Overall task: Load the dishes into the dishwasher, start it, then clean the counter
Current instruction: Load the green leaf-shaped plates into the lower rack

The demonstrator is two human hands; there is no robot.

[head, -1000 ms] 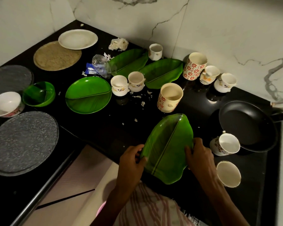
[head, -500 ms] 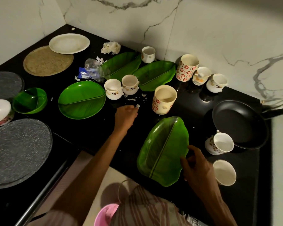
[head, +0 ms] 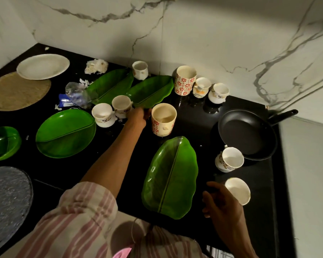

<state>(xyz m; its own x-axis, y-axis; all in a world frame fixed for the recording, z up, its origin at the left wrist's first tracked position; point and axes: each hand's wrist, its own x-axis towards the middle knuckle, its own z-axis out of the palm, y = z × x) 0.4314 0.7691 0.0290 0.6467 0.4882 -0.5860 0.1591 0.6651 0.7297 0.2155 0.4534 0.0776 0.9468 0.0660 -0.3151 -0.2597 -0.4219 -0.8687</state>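
— Starting from the left, what is your left hand [head: 138, 116] doing?

— I am reaching it far across the black counter [head: 194, 116], between the small white cups [head: 120, 106] and the tall floral mug [head: 163, 119]. It is touching the near tip of the far leaf plate [head: 151, 91]. I cannot tell whether the fingers are pinching the rim or only resting there; they are hidden behind the hand.

— Which way is that plate lying?

— Its long axis is running from the near left, at my hand, to the far right, toward the wall.

— And on the right?

— The near leaf plate [head: 171, 177] is lying flat, running near to far. My right hand [head: 222, 203] is hovering just right of it, fingers loosely curled, holding nothing, so I judge it the nearer hand for that plate.
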